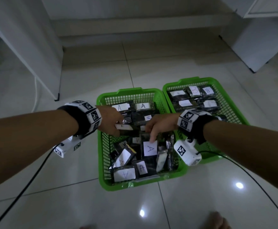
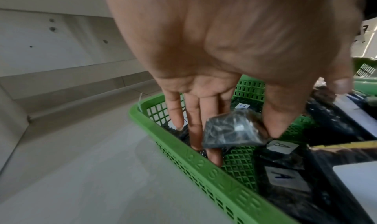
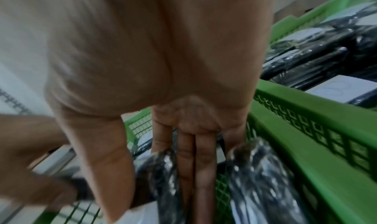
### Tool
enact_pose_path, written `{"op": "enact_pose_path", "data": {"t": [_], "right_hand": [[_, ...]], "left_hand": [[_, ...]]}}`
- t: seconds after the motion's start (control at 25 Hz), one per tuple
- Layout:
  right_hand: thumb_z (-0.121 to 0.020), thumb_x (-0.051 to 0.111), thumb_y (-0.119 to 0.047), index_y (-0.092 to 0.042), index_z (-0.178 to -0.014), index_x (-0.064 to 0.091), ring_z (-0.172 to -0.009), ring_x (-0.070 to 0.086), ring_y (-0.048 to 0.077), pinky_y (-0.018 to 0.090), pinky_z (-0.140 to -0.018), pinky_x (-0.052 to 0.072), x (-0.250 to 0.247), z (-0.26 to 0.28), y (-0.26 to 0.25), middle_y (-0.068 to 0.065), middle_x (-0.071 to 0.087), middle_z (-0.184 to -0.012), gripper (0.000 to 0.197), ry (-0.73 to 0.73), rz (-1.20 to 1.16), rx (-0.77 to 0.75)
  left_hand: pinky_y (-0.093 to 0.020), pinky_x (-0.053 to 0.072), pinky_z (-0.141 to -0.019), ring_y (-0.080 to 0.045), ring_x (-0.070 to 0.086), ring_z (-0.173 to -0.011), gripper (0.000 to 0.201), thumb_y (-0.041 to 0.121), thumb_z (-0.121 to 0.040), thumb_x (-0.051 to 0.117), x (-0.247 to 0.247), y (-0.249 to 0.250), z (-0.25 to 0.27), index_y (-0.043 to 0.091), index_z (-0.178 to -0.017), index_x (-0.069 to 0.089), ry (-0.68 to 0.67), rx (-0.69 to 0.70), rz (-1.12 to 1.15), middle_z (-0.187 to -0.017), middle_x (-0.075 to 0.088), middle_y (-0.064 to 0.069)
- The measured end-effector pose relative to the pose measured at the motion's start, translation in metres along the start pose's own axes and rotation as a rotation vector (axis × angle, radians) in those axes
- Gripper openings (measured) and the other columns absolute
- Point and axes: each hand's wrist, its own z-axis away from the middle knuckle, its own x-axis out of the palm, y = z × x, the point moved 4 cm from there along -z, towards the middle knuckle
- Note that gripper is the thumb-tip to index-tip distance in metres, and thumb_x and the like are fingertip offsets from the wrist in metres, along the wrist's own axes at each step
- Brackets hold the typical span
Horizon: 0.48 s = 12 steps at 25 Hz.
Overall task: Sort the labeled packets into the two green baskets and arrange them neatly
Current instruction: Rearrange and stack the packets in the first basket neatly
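Note:
Two green baskets stand side by side on the tiled floor. The left basket (image 1: 101, 162) holds dark packets with white "A" labels (image 1: 149, 148), flat at the back and jumbled at the front. The right basket (image 1: 234, 100) holds rows of "B" packets (image 1: 194, 90). My left hand (image 1: 116, 128) is inside the left basket and pinches a dark packet (image 2: 230, 130) between thumb and fingers (image 2: 214, 155). My right hand (image 1: 149, 133) reaches into the same basket from the right. Its straight fingers (image 3: 202, 171) are pushed down between upright packets (image 3: 261, 171), and this view is blurred.
White cabinet panels (image 1: 35, 55) stand at the left and another at the back right (image 1: 259, 47). Black cables (image 1: 27, 187) trail from both wrist cameras across the floor. Toes (image 1: 217, 220) show at the bottom edge. A low step (image 1: 135, 30) runs behind the baskets.

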Motion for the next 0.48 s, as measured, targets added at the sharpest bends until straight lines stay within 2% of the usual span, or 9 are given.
{"op": "enact_pose_path", "data": {"t": [0.08,0.12,0.2,0.32,0.4,0.48], "right_hand": [[-0.089,0.072,-0.014,-0.003,-0.114,0.067,-0.087,0.069,0.026,0.034,-0.077,0.058,-0.004,0.000,0.006,0.018,0.072,-0.112,0.028,-0.041,-0.325,0.009],[-0.092,0.067,-0.012,0.001,-0.117,0.065,-0.082,0.070,0.026,0.034,-0.074,0.059,-0.008,-0.001,0.009,0.023,0.072,-0.112,0.028,-0.051,-0.473,0.008],[-0.096,0.060,-0.012,-0.002,-0.118,0.063,-0.085,0.070,0.027,0.033,-0.071,0.058,-0.012,-0.002,0.012,0.020,0.072,-0.109,0.025,-0.067,-0.634,-0.017],[-0.096,0.062,-0.014,-0.005,-0.112,0.064,-0.097,0.069,0.032,0.038,-0.078,0.060,-0.020,-0.004,0.014,0.018,0.072,-0.111,0.018,-0.054,-0.749,-0.091],[-0.092,0.069,-0.015,-0.003,-0.113,0.064,-0.094,0.070,0.030,0.038,-0.081,0.060,-0.031,-0.005,0.017,0.017,0.074,-0.108,0.025,0.068,-0.846,-0.136],[-0.088,0.074,-0.019,0.000,-0.120,0.062,-0.090,0.069,0.026,0.035,-0.078,0.057,-0.044,-0.005,0.023,0.014,0.075,-0.103,0.039,0.238,-0.950,-0.176]], "left_hand": [[-0.026,0.047,-0.073,-0.015,0.058,-0.086,0.038,0.054,-0.080,0.070,0.007,0.003,0.003,0.025,-0.103,0.061,-0.060,0.034,0.018,-0.093,0.062,0.006],[-0.026,0.046,-0.073,-0.014,0.058,-0.087,0.040,0.056,-0.077,0.073,0.011,0.003,0.004,0.027,-0.102,0.059,-0.088,0.052,0.040,-0.095,0.062,0.007],[-0.026,0.047,-0.079,-0.011,0.057,-0.091,0.047,0.062,-0.073,0.074,0.016,0.002,0.006,0.031,-0.107,0.059,-0.130,0.074,0.099,-0.102,0.062,0.009],[-0.025,0.048,-0.094,-0.007,0.059,-0.102,0.062,0.060,-0.076,0.073,0.017,0.000,0.002,0.028,-0.127,0.062,-0.191,0.074,0.199,-0.114,0.066,0.011],[-0.025,0.048,-0.096,-0.007,0.062,-0.106,0.059,0.057,-0.079,0.072,0.017,0.001,0.000,0.027,-0.128,0.062,-0.206,0.079,0.237,-0.116,0.068,0.011],[-0.028,0.048,-0.098,-0.008,0.060,-0.104,0.052,0.057,-0.085,0.066,0.016,0.002,-0.002,0.024,-0.125,0.064,-0.191,0.069,0.229,-0.117,0.068,0.009]]}}
